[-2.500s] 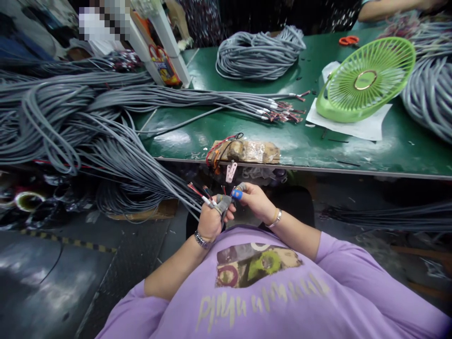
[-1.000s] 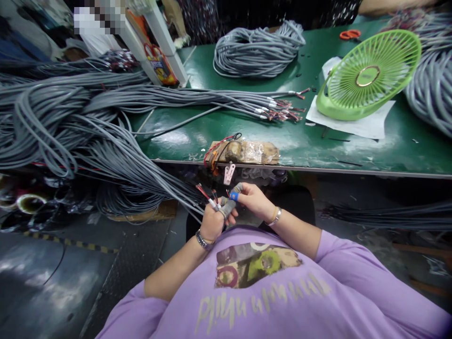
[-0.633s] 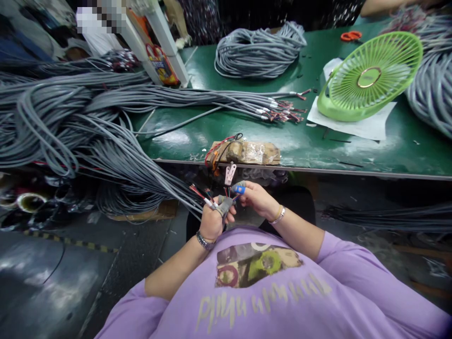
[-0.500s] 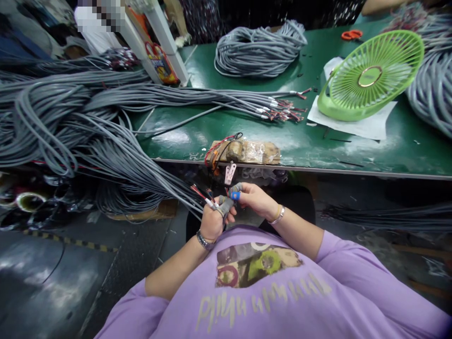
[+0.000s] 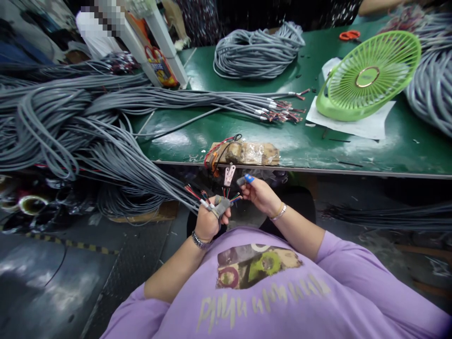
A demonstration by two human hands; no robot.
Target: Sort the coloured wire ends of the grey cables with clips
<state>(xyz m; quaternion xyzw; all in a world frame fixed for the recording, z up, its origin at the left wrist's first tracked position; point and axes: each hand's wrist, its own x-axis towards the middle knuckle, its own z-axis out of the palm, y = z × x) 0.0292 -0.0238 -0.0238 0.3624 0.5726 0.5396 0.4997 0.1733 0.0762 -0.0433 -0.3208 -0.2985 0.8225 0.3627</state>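
Note:
My left hand (image 5: 207,223) is closed around the end of a grey cable (image 5: 222,205). Coloured wires (image 5: 229,194), red, green, blue and dark, fan out from that end toward my right hand. My right hand (image 5: 262,197) is just to the right of the wire tips, fingers curled and thumb against a grey-wrapped finger. Blue tape covers one of its digits; anything pinched there is too small to make out. More grey cables (image 5: 169,181) run from the left to beside my left hand, with white-banded ends and bared red wires (image 5: 190,190).
A wooden block (image 5: 263,153) with a pale clip (image 5: 229,175) sits at the edge of the green table (image 5: 303,150). Behind it lie cut cable ends (image 5: 282,113), a cable coil (image 5: 257,54), a green fan (image 5: 369,77) and orange-handled scissors (image 5: 349,35). Cable heaps (image 5: 45,117) fill the left.
My right hand has drawn away from the cable end, up and to the right, and the coloured wires now show spread apart. My left hand has shifted slightly left, still holding the cable.

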